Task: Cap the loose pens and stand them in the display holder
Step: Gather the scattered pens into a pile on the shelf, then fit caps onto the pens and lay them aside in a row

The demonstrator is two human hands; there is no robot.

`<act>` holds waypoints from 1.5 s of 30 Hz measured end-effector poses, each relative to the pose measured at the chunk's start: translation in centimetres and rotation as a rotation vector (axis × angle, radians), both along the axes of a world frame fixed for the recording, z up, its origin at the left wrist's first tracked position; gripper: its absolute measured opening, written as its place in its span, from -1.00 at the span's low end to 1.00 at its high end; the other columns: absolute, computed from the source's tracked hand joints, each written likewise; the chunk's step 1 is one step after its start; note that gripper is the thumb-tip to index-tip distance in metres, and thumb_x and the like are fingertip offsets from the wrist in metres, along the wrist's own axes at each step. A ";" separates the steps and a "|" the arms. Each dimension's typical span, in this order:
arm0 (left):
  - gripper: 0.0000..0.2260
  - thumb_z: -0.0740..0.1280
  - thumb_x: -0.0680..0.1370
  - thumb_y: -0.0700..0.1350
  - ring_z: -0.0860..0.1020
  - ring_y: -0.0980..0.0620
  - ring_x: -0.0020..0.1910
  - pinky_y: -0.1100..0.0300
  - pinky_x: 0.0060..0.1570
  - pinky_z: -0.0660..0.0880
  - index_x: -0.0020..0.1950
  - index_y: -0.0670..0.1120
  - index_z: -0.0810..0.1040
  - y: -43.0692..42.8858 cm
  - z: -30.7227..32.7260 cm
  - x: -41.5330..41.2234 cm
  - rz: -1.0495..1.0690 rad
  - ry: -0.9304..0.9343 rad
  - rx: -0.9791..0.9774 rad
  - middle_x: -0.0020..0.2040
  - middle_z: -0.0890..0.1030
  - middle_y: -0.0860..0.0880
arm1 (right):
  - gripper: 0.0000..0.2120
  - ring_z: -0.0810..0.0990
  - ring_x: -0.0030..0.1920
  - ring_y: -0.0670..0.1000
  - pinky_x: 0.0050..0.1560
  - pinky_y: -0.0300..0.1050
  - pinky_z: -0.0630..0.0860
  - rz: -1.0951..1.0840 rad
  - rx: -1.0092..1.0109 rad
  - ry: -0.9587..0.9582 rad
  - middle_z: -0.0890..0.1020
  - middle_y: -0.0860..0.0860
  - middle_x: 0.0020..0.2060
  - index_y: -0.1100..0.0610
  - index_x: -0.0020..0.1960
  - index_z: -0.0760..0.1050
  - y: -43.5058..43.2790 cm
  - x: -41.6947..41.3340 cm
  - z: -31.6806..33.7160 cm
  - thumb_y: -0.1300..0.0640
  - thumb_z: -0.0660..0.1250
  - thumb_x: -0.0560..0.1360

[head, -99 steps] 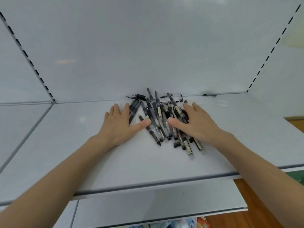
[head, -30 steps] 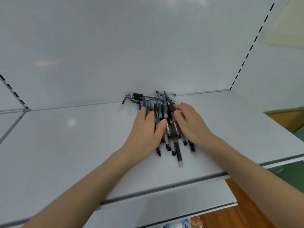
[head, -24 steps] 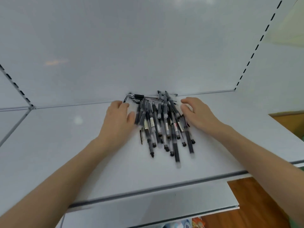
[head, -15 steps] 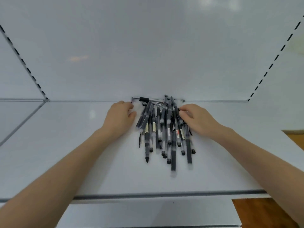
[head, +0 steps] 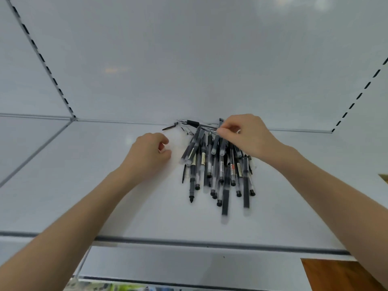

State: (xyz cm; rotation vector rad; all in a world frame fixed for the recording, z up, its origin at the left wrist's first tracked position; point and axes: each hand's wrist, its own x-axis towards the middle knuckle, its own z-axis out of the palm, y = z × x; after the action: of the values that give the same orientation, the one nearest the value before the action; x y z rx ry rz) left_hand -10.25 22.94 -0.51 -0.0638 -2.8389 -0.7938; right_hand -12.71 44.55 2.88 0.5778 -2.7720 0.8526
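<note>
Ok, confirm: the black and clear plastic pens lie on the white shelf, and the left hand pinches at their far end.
Wrong hand. The head view shows the right hand pinching at the far end of the black and clear plastic pens on the white shelf; the left hand is beside them.

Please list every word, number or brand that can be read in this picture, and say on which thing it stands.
No text can be read with certainty.
On the pens, the paper labels: dark print, too blurred to read.
One red-printed label: also too blurred.
The packaging at the bottom edge: only blurred colours.
The white shelf: no text.
</note>
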 end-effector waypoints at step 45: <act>-0.84 0.26 0.48 -0.32 0.56 0.17 -0.35 0.35 -0.28 0.54 -0.10 -0.09 0.58 1.2 4.6 2.8 -0.355 -0.145 1.236 -0.27 0.59 -0.02 | -0.85 0.38 -0.48 -0.11 -0.40 -0.40 0.31 -0.020 -0.306 -0.005 0.45 -0.12 -0.52 -0.13 -0.22 0.46 -0.6 7.9 1.9 0.11 0.29 0.47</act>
State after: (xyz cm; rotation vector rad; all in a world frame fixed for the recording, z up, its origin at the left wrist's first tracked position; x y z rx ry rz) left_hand -7.49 24.15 4.10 -0.3239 -1.9512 -2.4916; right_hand -4.85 43.95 4.80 0.4908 -2.5724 1.2428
